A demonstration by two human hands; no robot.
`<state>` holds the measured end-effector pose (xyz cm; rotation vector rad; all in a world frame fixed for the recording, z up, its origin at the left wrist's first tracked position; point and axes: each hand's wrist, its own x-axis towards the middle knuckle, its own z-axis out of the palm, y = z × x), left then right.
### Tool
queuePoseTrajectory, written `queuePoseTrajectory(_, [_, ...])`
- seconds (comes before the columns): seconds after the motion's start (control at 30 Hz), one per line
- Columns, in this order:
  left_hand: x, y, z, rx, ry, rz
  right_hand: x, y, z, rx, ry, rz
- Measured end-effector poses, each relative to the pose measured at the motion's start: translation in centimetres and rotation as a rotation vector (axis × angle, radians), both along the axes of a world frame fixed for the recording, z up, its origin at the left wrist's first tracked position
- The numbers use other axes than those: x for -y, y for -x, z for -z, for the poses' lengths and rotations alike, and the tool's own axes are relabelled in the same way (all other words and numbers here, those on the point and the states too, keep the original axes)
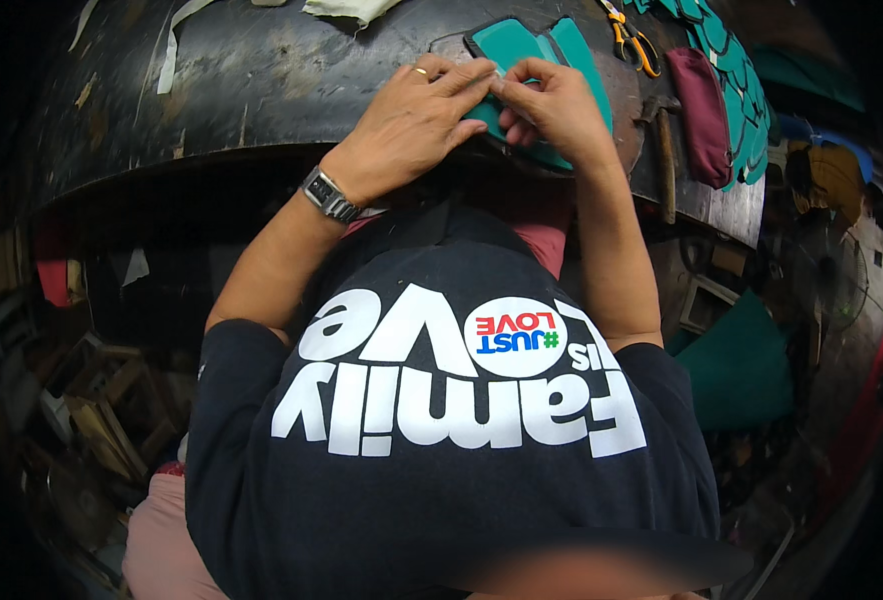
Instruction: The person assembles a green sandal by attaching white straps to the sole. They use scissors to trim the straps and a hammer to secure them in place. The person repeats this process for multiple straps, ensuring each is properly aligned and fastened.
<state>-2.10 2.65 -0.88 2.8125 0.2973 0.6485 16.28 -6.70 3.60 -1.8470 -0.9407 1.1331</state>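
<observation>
My left hand (pixel 416 120) lies over a teal flat piece (pixel 509 40) with a dark edge, on the dark worktable. Its fingers stretch to the right and its thumb stands apart from them. My right hand (pixel 558 108) bends over the same work, thumb and index finger pinched together at the left fingertips. A small pale bit shows at that pinch, too small to name. Another teal piece (pixel 583 62) lies under and beside the right hand. Fingers hide much of the teal work.
To the right lie scissors (pixel 643 52) with orange-and-black handles, a hammer (pixel 665 165), a maroon case-like piece (pixel 699 115) and a heap of teal cut pieces (pixel 746 90). Pale fabric scraps (pixel 351 8) lie at the far side. The worktable's (pixel 261 90) curved near edge runs before me.
</observation>
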Motion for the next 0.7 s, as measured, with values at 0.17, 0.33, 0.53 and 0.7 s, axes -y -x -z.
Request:
queuePoseTrajectory(0.17, [-0.4,0.1,-0.5,-0.101,-0.016,0.021,2.0,-2.5,-1.0,0.034,0.046,-0.029])
queuePoseTrajectory(0.33, [-0.3,0.0,-0.7,-0.067,-0.004,0.033,3.9,-3.3,-0.5,0.021,0.025,0.054])
queuePoseTrajectory(0.53, [-0.1,0.0,-0.9,-0.123,-0.018,-0.002,4.0,-2.9,-0.6,0.063,-0.040,0.090])
queuePoseTrajectory(0.7, [0.1,-0.1,-1.3,-0.115,0.013,-0.014,3.4,-3.7,-1.4,0.208,-0.024,-0.017])
